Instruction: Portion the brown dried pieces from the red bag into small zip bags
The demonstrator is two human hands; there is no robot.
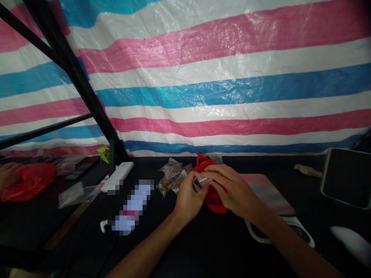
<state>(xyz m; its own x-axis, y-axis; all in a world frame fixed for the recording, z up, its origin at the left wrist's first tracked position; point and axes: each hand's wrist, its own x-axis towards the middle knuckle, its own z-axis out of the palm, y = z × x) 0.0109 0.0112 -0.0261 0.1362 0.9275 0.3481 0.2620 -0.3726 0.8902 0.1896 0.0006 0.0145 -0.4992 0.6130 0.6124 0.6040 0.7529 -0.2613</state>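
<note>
My left hand (189, 197) is closed, fingers and thumb gripping a small clear zip bag (202, 180) near its top. From the right, my right hand (232, 185) reaches over and pinches the same bag's upper edge. What the bag holds is mostly hidden by my fingers. Just behind and below both hands lies a red plastic bag (216, 200), partly covered by my right hand. Left of my left hand, several small clear zip bags (171, 177) filled with brown bits lie in a loose pile on the black table (174, 247).
A phone (133, 208) with a blurred-out screen, a white power bank (124, 172) and a white earphone (103, 225) lie left. Right are a pinkish case (261, 189), a dark-screened device (348, 177) and a white mouse (352, 243). Another person's hand (8, 175) touches a red bag (34, 181).
</note>
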